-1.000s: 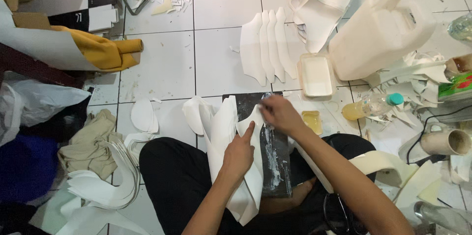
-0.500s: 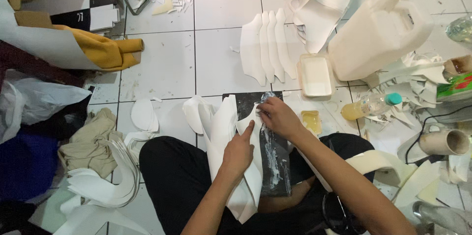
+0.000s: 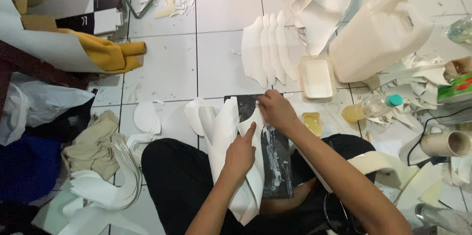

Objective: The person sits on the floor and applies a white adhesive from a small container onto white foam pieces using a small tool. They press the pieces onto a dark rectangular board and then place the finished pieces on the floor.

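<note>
Pressing a white sheet onto our dark board: left hand flat, fingers together; right hand, at 1 o'clock, pinches its edge.

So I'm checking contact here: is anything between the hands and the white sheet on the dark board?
Nothing visible. The left hand presses flat on the white sheet, forefinger out, and the right hand grips its top edge over the dark board. Both touch it directly.
</note>
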